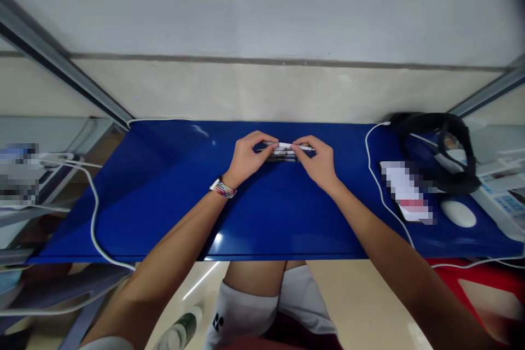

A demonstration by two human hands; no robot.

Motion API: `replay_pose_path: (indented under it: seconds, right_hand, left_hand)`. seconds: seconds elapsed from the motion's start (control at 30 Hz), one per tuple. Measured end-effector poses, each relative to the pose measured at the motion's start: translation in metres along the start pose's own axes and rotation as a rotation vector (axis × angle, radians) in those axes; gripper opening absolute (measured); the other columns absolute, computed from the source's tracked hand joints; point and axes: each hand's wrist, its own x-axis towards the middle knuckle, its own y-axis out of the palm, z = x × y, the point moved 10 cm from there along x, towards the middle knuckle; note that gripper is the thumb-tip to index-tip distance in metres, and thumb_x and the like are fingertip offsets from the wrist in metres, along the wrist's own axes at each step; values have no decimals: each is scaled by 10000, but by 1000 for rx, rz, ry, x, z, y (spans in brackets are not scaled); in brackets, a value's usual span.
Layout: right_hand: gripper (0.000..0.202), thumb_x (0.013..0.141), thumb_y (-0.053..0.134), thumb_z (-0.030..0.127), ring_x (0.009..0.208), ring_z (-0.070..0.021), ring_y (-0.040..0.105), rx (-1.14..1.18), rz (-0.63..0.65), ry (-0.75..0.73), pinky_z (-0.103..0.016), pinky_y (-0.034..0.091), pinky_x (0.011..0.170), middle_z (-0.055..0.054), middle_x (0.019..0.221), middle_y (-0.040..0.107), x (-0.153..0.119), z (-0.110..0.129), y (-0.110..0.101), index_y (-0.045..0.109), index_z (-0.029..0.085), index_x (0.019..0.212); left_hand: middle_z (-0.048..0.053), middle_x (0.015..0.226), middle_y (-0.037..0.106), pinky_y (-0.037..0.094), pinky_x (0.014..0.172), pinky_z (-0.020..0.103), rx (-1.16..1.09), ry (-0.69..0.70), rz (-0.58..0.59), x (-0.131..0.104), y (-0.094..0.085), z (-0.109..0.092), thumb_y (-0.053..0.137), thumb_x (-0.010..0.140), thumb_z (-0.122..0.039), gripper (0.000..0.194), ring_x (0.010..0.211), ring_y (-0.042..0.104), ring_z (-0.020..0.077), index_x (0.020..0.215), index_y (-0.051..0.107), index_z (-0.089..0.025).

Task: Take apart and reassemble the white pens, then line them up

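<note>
Both my hands hold a white pen point(285, 145) level between them, over the far middle of the blue table point(176, 213). Thumb and fingers of my left hand point(251, 156) pinch its left end. At its right end, the fingertips of my right hand point(315, 158) are closed on it. Just below the held pen lie several more pens point(283, 157), side by side and partly hidden by my fingers. A colourful watch band point(223, 187) is round my left wrist.
At the right are a black headset point(437, 147), a white mouse point(458, 213), a blurred-out flat item point(404, 188) and a white cable point(371, 161). Another cable point(95, 219) hangs over the left side. A pale wall point(262, 90) stands behind the table.
</note>
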Motion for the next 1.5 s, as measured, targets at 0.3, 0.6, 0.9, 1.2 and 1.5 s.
replay_pose_path:
  seconds: [0.3, 0.6, 0.9, 1.2, 1.5]
  right_hand:
    - [368, 884, 903, 565, 677, -173, 702, 591, 59, 382, -307, 623, 522, -13, 842, 760, -3, -33, 18, 835, 271, 1094]
    - [362, 824, 957, 505, 678, -173, 716, 654, 91, 404, -342, 664, 572, -24, 868, 800, -4, -29, 22, 859, 264, 1076]
    - [365, 855, 926, 519, 665, -170, 728, 614, -21, 388, -354, 676, 624, -11, 915, 799, -1, -41, 11, 804, 287, 1110]
    - [347, 897, 876, 536, 657, -178, 731, 566, -2, 372, -387, 684, 660, -20, 940, 802, 0, -44, 11, 777, 291, 1123]
    - [334, 882, 889, 516, 649, -172, 732, 563, -19, 376, -370, 675, 654, -15, 933, 807, 1, -45, 8, 787, 290, 1106]
  left_hand:
    - [61, 1033, 836, 565, 937, 390, -42, -59, -110, 3, -18, 13, 783, 1003, -388, 152, 977, 748, 238, 1013, 869, -263]
    - [-7, 598, 618, 415, 608, 322, -94, -180, -102, 2, -19, 26, 715, 1033, -555, 456, 584, 536, 154, 716, 760, -230]
    - [52, 994, 815, 553, 808, 327, -186, -158, -28, 3, -11, 27, 836, 941, -527, 300, 845, 716, 198, 1029, 831, -240]
    - [28, 832, 771, 540, 757, 325, -226, -188, -35, 3, -13, 34, 851, 931, -519, 324, 738, 686, 185, 1110, 850, -249]
    - [34, 683, 710, 528, 720, 328, -201, -232, -18, 3, -11, 43, 685, 1038, -599, 449, 659, 655, 179, 835, 814, -220]
